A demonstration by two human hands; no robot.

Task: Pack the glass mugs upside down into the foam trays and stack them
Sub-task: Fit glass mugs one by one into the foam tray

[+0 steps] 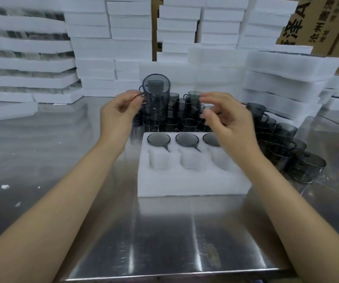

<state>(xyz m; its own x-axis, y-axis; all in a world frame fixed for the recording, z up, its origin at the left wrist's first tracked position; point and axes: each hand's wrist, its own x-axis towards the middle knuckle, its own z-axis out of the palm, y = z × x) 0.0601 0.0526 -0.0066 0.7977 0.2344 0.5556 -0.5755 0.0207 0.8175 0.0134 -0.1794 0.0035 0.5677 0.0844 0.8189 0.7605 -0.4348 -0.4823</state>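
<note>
A person's left hand [119, 113] pinches the handle of a smoky glass mug [156, 94], held tilted in the air above a cluster of loose mugs [185, 117] that stands toward the far edge of the steel worktop [164, 231]. The right hand [223, 119], blurred, hovers with fingers loosely spread and apparently empty over the far right corner of the foam tray [193, 180] in the middle of the worktop. The tray's far row holds three upturned mugs and its near row is empty, so filling seems half done; next, the lifted mug needs turning mouth down and lowering squarely into a near pocket.
</note>
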